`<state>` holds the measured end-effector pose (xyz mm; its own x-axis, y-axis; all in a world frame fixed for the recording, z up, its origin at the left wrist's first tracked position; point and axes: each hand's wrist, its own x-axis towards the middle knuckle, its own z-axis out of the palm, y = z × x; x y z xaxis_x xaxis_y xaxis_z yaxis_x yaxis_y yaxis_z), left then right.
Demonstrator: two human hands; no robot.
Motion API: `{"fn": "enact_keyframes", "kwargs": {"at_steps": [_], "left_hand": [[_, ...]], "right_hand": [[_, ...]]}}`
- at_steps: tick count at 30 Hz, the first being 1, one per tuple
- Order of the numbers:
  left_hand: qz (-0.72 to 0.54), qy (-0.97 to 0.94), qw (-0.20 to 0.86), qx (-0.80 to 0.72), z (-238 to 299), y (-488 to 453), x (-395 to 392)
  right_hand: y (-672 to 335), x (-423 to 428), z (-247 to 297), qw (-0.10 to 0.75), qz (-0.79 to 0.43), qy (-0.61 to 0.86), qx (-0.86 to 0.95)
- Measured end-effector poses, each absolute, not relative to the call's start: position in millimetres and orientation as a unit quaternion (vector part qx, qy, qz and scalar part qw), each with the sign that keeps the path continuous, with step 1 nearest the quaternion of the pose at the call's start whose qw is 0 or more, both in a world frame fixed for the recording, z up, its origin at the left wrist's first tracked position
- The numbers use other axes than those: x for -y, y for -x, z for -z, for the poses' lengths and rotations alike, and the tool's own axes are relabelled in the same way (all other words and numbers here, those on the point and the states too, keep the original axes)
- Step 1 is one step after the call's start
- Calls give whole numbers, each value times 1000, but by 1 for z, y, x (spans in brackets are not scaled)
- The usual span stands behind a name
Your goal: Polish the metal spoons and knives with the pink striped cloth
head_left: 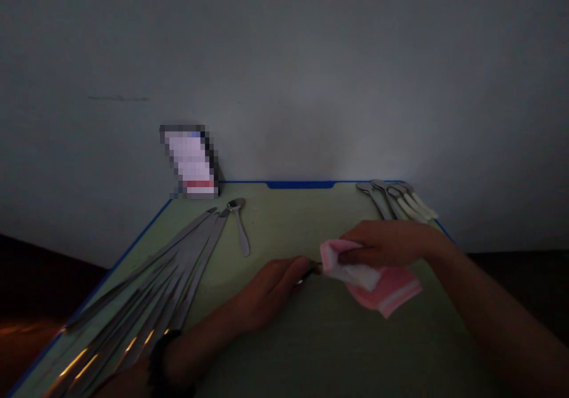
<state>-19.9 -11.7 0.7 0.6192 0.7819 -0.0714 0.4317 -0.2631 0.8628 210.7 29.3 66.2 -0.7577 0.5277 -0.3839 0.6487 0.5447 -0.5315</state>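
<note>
Over the middle of the table my left hand (282,276) is closed around a metal spoon (306,277), mostly hidden by the fingers and the cloth. My right hand (382,243) grips a pink and white cloth (386,291), bunched around the spoon's other end, with a corner hanging loose. Left of my hands, a single spoon (242,235) lies by itself. Long metal cutlery (178,267), with knife-like blades, is fanned out along the left side beside my left forearm. Behind my right hand lie several spoons (377,196), some with white handles (411,205).
A phone (191,158) with a blurred, lit screen leans on the grey wall (284,78) at the back left. The pale green tabletop (293,214) has a blue edge (300,185) along the wall. The room is dim.
</note>
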Motion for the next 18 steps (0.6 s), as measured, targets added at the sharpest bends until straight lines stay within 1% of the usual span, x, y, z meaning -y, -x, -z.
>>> {"fn": "enact_keyframes", "kwargs": {"at_steps": [5,15,18], "left_hand": [[-195,-770,462,-395,-1,22,12],[-210,-781,439,-391,1,23,11],[-201,-782,442,-392,-2,22,12]], "right_hand": [[-230,-32,-77,95,372,-396,-834],[-220,-31,-70,117,355,-387,-843],[-220,-32,-69,110,355,-392,-841]]}}
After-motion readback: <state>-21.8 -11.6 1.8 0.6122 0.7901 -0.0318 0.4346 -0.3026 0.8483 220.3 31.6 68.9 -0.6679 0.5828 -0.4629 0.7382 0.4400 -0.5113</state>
